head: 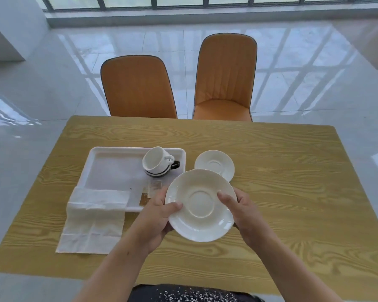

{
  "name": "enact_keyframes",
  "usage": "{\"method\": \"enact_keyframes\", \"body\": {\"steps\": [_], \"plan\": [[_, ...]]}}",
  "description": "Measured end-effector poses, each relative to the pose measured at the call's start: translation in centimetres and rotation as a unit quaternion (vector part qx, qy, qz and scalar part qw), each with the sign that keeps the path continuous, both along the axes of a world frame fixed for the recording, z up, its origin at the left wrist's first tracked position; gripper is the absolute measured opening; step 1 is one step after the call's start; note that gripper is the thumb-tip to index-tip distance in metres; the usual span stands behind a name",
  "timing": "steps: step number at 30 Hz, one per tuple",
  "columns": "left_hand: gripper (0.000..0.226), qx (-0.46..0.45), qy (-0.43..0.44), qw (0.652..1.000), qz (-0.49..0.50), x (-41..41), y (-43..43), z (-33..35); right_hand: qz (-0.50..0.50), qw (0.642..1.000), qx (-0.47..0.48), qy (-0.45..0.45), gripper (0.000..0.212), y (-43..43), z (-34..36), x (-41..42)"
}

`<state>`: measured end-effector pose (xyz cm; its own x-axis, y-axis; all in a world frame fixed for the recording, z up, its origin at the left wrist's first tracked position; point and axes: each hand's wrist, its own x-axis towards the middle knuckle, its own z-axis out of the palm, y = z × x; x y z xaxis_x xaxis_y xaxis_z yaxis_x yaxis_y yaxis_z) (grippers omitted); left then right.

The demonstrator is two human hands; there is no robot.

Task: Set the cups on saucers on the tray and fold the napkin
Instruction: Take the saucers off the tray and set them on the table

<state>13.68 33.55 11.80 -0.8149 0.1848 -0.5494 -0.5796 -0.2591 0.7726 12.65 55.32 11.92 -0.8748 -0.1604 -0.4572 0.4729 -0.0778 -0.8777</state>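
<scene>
**Inspector:** Report the hands first.

**Assistant:** Both grip one saucer [201, 204], held in the air, tilted toward the camera. The left hand [159, 216] is clamped on its left rim, thumb on top. The right hand [242, 211] is clamped on its right rim, thumb likewise over the edge.

**Inspector:** Its place relative to the tray [109, 164]?

**Assistant:** Held at the tray's near right corner, overlapping that corner in view, above the table [282, 192].

**Inspector:** The second saucer [214, 165]?

**Assistant:** Flat on the table, just right of the tray, bare. The held saucer hides part of its near edge.

**Inspector:** Cups?

**Assistant:** Two, nested, inside the tray at its far right corner. The white cup [156, 160] sits tilted in a black-striped cup [159, 172], handles pointing right. Neither stands on a saucer.

**Inspector:** Napkin [94, 221]?

**Assistant:** Unfolded and creased, draped over the tray's near left edge and running down onto the table toward the person.

**Inspector:** Anything else?

**Assistant:** Two orange chairs [138, 88] stand beyond the tray, at the table's far side.
</scene>
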Motion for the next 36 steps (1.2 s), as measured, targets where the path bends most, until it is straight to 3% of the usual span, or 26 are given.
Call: {"method": "enact_keyframes", "body": {"steps": [6,13,20,23,26,32,36], "plan": [[0.049,-0.021,0.016,0.999,-0.042,-0.3,1.9,-0.4,0.010,1.000,0.000,-0.005,0.015,2.6,-0.7,0.2],[0.038,-0.132,0.036,0.987,-0.087,-2.4,2.1,-2.1,-0.003,0.999,0.031,-0.008,0.015,2.9,-2.2,-1.1],[0.034,-0.178,0.027,0.979,-0.090,-4.6,2.9,-4.7,0.008,0.998,0.066,-0.012,0.023,3.7,-4.5,-3.0],[0.037,-0.171,0.009,0.982,-0.077,-5.3,3.4,-6.1,0.015,0.992,0.126,-0.010,0.029,4.0,-6.4,-4.0],[0.043,-0.188,0.001,0.979,-0.075,-6.2,3.9,-7.8,0.025,0.986,0.166,-0.022,0.017,4.3,-8.5,-4.8],[0.022,-0.264,-0.011,0.959,-0.100,-9.1,5.0,-10.5,0.038,0.973,0.220,-0.057,0.017,5.1,-10.7,-7.2],[0.018,-0.328,0.003,0.938,-0.109,-11.6,5.9,-11.3,0.084,0.945,0.316,-0.017,0.020,6.0,-11.4,-9.5]]}}
